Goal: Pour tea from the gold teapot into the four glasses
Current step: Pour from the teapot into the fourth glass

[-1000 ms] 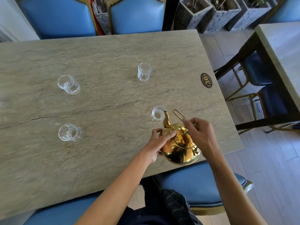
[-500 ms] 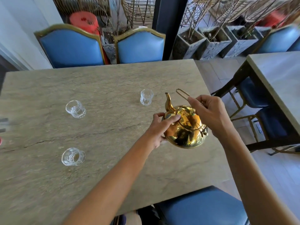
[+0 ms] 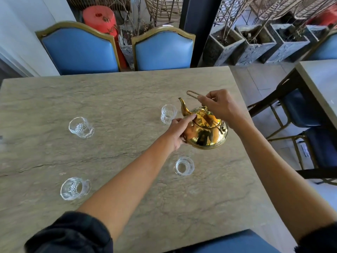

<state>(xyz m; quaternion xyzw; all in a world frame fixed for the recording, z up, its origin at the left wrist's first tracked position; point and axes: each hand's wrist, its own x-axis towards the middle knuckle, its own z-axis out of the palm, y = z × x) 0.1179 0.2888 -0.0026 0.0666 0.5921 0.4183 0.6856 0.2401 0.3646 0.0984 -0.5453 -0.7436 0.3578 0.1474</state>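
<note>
The teapot (image 3: 205, 130) hung above the table (image 3: 113, 99), right of centre, carried in both hands. The right hand (image 3: 219, 106) was closed on the wire handle (image 3: 192, 94); the left hand (image 3: 177, 131) cupped the body's left side, forefinger laid along the lid's rim. The spout (image 3: 184, 106) pointed far and left, its tip just right of the far right glass (image 3: 168, 114), which was the nearest target and lay along the pot's long axis. The near right glass (image 3: 183, 166) stood below the pot, nearer the viewer; the far left glass (image 3: 81, 127) and near left glass (image 3: 75, 188) stood well apart to the left. Whether any glass held tea was hard to make out. The left palm and the pot's underside were hidden.
</note>
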